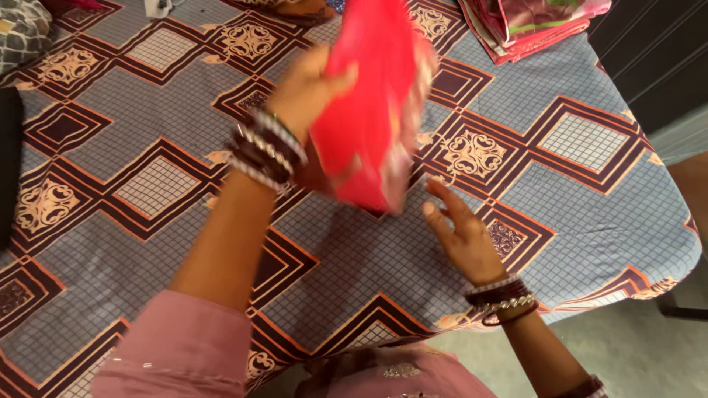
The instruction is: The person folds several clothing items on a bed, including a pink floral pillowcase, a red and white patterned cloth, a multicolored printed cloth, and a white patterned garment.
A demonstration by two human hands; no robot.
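Clutching a folded pink cloth [372, 103] in our left hand [306, 92], we lift it above the bed; our right hand [464, 236] hovers open-fingered just below. Under both spreads a blue-grey bedsheet [582, 214] with maroon diamonds, folded fabrics [531, 26] stacked at its far edge.

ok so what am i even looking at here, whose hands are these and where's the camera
The camera sits on a person's head and looks down at their own two bare hands, both wearing bangles. The left hand holds up a bright pink cloth, blurred from motion. The right hand is open, fingers spread, just over a bed sheet with a grey, brown and orange diamond pattern. At the top right lies a stack of folded fabric.
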